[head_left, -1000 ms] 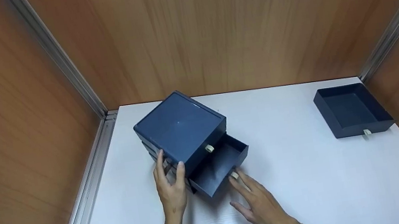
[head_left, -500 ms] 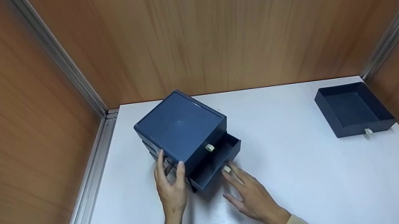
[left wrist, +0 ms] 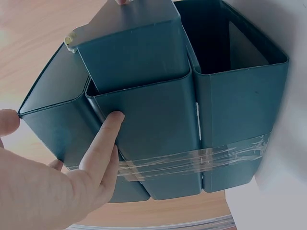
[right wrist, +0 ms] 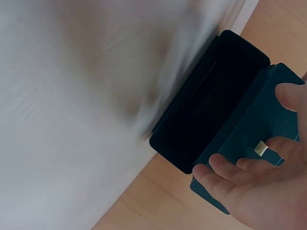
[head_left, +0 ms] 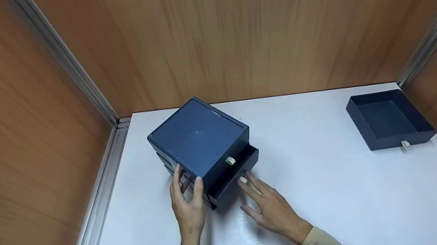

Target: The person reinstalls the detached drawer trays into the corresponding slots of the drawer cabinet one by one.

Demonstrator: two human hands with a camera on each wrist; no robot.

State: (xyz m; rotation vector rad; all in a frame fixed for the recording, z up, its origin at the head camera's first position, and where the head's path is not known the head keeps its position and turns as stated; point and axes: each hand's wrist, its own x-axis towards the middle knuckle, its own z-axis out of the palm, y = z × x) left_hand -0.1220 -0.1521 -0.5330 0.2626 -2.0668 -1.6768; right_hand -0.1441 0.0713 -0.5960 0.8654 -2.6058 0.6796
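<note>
A dark blue drawer cabinet stands turned at an angle on the white table, its tiers bound with clear tape. The middle drawer sticks partly out below the closed top drawer. My left hand rests against the cabinet's near left side, thumb by the front corner; in the left wrist view its index finger touches the middle tier. My right hand has its extended fingertips at the middle drawer's front, beside the pale pull tab. In the right wrist view the lowest slot gapes with no drawer in it.
A separate dark blue drawer with a pale tab lies on the white table near its right edge. Wood-grain panels and metal rails enclose the back and sides.
The middle drawer has slid further into the cabinet, and my right hand has moved up and left along with it. My left hand has stayed at the cabinet's side.
</note>
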